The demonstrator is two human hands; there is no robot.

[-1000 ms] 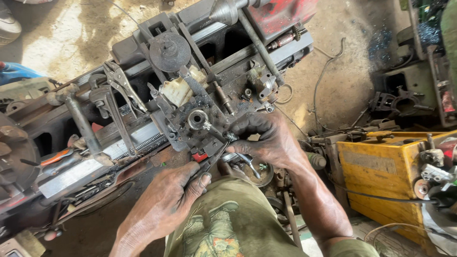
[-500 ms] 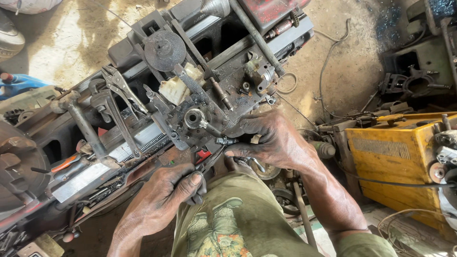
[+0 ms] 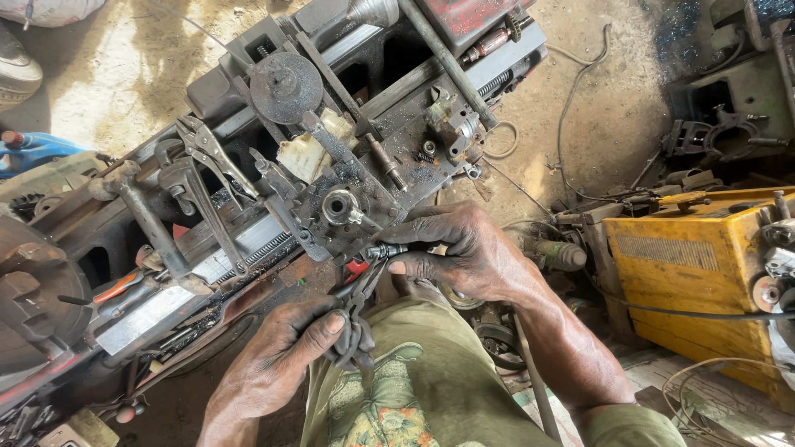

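Head view, looking down on a greasy lathe carriage (image 3: 348, 199) and two oily hands in front of it. Left hand (image 3: 277, 364) closed in a fist around the dark handles of a pair of pliers (image 3: 358, 305), low and just before the green trousers (image 3: 422, 397). Pliers pointing up and to the right, with the nose reaching a small dark metal part (image 3: 387, 249) at the lower edge of the carriage. Right hand (image 3: 464, 252) just to the right of that part, fingers curled, thumb and forefinger pinching it; cannot tell whether the pliers nose really grips the part or only touches it. So the part between both hands, close above the left and touching the right. Locking pliers (image 3: 211, 153) lying on the lathe bed to the upper left, well apart from the hands. Yellow metal box (image 3: 687, 265) standing far on the right side, on the dirty floor.
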